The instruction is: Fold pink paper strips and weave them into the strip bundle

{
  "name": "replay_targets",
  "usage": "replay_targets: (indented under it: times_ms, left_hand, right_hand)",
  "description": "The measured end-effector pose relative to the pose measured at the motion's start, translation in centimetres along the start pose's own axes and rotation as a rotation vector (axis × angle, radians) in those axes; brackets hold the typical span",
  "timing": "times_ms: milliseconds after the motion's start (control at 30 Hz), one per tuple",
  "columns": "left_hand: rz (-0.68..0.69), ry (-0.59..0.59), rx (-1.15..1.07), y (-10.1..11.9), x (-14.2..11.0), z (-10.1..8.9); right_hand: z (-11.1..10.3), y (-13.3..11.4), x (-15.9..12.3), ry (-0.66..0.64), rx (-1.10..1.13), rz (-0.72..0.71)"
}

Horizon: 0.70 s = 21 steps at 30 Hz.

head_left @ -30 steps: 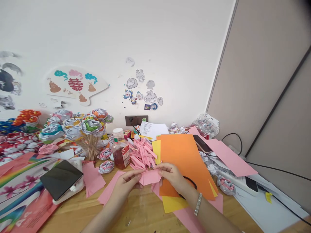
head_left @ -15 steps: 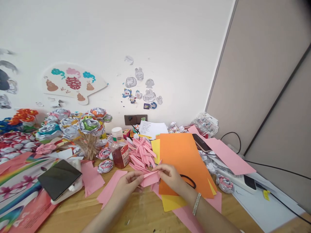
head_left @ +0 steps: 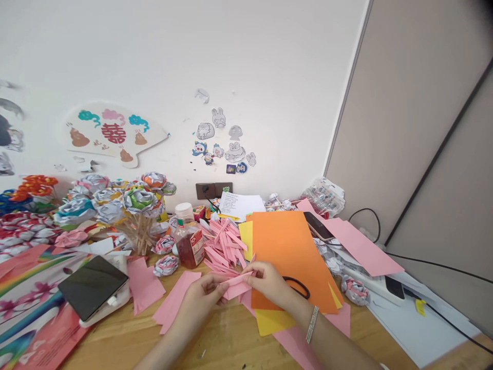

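Observation:
A piece of pink paper, partly folded along its upper edge, is held between my two hands above the wooden table. My left hand pinches its left end, thumb on top. At the right end, my right hand grips it with thumb and fingers closed. Just behind lies a heap of folded pink paper strips. Flat pink sheets rest left of my left hand. Under my right forearm are an orange sheet and a black loop, perhaps scissors handles, mostly hidden.
A bottle of red liquid stands behind my left hand. Paper flowers on sticks rise at the back left, near a tablet-like black device. On the right lie a phone, a power strip and cables.
The pink paper's upper edge has been bent over further between my fingers. Both hands stay in nearly the same place, and the view has shifted slightly.

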State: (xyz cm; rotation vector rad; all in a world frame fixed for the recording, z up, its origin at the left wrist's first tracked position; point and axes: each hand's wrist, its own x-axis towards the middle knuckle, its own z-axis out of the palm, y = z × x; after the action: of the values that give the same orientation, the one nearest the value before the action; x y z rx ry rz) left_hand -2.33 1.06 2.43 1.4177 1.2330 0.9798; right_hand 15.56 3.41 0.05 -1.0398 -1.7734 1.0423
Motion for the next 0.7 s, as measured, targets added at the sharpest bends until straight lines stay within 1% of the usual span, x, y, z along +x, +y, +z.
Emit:
replay_targets:
  times_ms: [67, 167, 267, 367, 533, 700]
  left_hand:
    - [0.008, -0.001, 0.03, -0.1, 0.0, 0.1]
    - [0.047, 0.029, 0.137, -0.2, -0.2, 0.3]
    - [0.073, 0.043, 0.233, -0.1, -0.5, 0.7]
    - [0.06, 0.022, 0.226, 0.2, -0.7, 0.9]
    - [-0.04, -0.012, 0.121, 0.8, -0.8, 1.0]
    - [-0.038, -0.052, 0.054, 0.9, -0.7, 0.8]
  right_hand:
    - [0.1, -0.2, 0.0, 0.012, -0.05, -0.004]
    - [0.2, -0.9, -0.3, 0.031, -0.215, -0.068]
    - [0.5, -1.3, -0.7, -0.008, -0.303, -0.115]
    - [0.8, -1.2, -0.8, -0.035, -0.255, -0.071]
    - [1.0, -0.7, -0.5, -0.037, -0.106, 0.006]
    - [0.9, -0.9, -0.4, -0.069, 0.041, 0.064]
